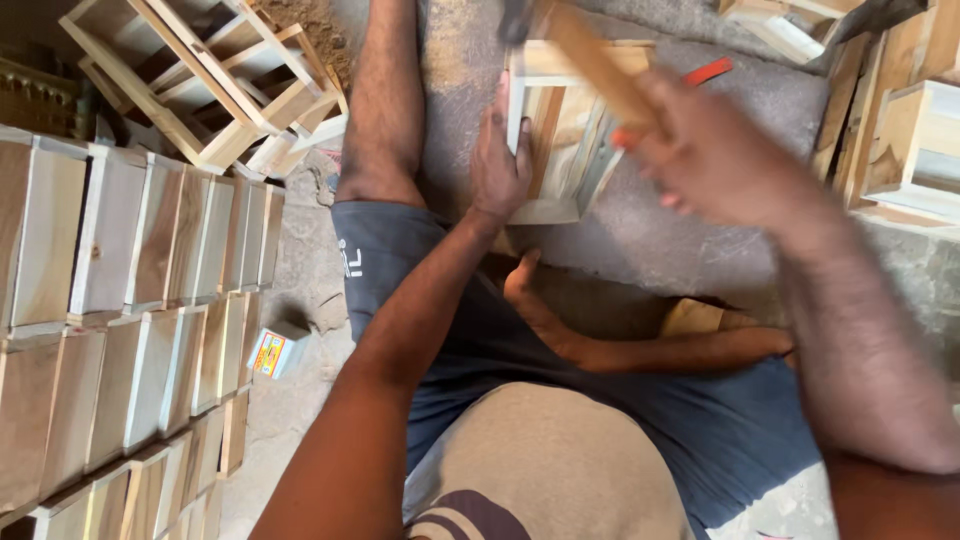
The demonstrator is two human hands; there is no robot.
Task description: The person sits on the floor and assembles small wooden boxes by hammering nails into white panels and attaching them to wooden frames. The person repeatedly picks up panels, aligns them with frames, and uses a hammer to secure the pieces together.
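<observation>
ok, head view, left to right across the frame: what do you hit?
Rows of stacked wooden boxes → small colourful carton on the floor → left hand pressing on the wooden frame → blurred right hand gripping a wooden handle → more wooden frames at the right edge.

One package only: a small cardboard box (276,350) on the concrete floor (300,270), lying just beside the rows of stacked wooden boxes (120,300) to the person's left, near the left thigh. Rectangular, pale grey-white sides, top face printed yellow with red and some blue. It lies tilted, with one corner towards the stacks. Print is too small to make out. One more mark: a small white printed logo (351,258) on the blue shorts (400,260). No signs or screens.
</observation>
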